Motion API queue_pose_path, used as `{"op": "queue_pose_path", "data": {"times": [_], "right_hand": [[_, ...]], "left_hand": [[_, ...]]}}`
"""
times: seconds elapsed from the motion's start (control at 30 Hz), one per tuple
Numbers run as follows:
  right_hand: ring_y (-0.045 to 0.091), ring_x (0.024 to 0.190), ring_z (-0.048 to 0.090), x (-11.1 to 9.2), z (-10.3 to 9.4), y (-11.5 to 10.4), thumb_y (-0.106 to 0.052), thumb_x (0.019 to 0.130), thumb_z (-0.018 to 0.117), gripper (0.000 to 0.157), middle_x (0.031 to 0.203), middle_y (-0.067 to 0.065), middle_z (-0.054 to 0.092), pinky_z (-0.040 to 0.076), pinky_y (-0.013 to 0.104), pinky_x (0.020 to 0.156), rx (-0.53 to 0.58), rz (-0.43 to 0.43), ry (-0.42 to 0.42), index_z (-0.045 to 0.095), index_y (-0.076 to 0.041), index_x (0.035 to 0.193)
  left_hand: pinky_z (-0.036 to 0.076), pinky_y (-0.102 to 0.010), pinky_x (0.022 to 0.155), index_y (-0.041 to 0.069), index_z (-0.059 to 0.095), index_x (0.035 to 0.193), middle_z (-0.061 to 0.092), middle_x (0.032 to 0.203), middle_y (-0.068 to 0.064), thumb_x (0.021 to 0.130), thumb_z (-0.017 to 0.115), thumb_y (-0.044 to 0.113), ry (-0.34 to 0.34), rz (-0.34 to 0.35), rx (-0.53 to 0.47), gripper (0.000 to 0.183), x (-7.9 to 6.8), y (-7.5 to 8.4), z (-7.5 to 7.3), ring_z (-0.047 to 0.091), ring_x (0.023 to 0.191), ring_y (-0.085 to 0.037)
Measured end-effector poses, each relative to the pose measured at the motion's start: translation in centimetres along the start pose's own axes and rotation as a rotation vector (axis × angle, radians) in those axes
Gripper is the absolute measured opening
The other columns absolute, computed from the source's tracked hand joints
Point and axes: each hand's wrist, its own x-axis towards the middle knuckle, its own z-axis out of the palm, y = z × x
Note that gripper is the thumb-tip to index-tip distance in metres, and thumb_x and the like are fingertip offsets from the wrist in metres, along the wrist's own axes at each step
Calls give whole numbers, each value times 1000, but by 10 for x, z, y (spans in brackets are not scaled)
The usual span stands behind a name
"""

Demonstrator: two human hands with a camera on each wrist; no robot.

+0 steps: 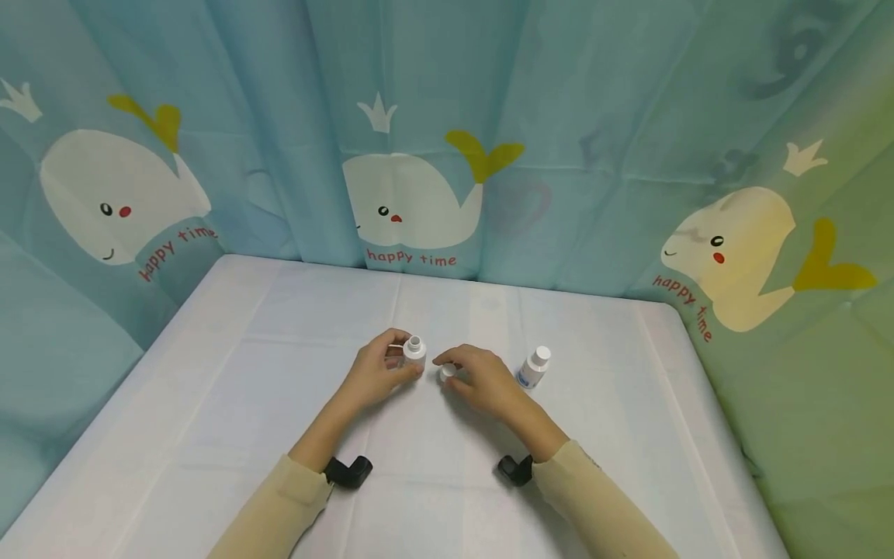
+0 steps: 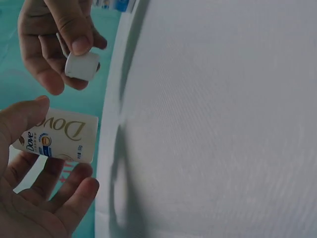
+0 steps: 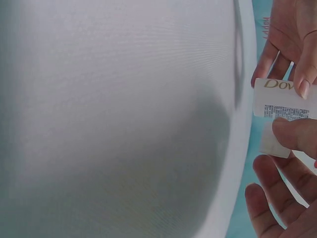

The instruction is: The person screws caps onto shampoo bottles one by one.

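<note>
My left hand [image 1: 377,371] grips a small white Dove bottle [image 2: 69,134] between thumb and fingers. Its mouth shows uncapped in the head view, and the bottle stands nearly upright above the table. Just to the right, my right hand [image 1: 485,380] pinches a white screw cap [image 2: 82,66] between thumb and fingers, apart from the bottle neck. Gold lettering and a block of small print mark the bottle's sides. Beyond my right hand, a second white bottle [image 1: 534,367] with its cap on and a blue-marked label stands on the table.
A pale cloth covers the table [image 1: 447,497]. Behind it and along both sides hangs a blue-green curtain [image 1: 573,140] printed with whales. Black wrist straps [image 1: 349,471] sit at both cuffs.
</note>
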Motion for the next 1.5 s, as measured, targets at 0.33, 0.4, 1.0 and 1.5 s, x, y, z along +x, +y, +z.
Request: {"op": "queue_pose_path", "data": {"times": [0.33,0.4,1.0,1.5], "right_hand": [[17,92,67,-9,-21,-11,-6,87,74,25,111,1,72,60,34,75,154,-28,90,72,-11,112],[16,92,68,-11,-27,-14,-5,87,75,24,109,1,72,60,34,74,179,-42,123,72,-10,111],[14,93,69,-21,-48,-25,-8,88,75,25,110,1,71,59,29,78,308,-66,185,70,-8,112],[17,92,69,-23,-48,-22,2,88,69,30,111,1,71,59,32,76,320,-108,111,67,-11,115]], "left_hand": [[53,-43,99,11,58,126,64,125,-9,85,81,20,-48,77,-1,47,-10,16,4,65,114,-31],[54,-42,97,11,59,126,64,125,-8,85,81,21,-52,89,3,47,-12,18,5,65,112,-29],[55,-33,86,18,63,119,62,110,3,82,83,23,-91,157,64,42,-19,25,20,58,96,-13],[55,-31,84,18,64,116,62,108,4,80,84,18,-92,181,67,41,-23,32,23,58,94,-12]]}}
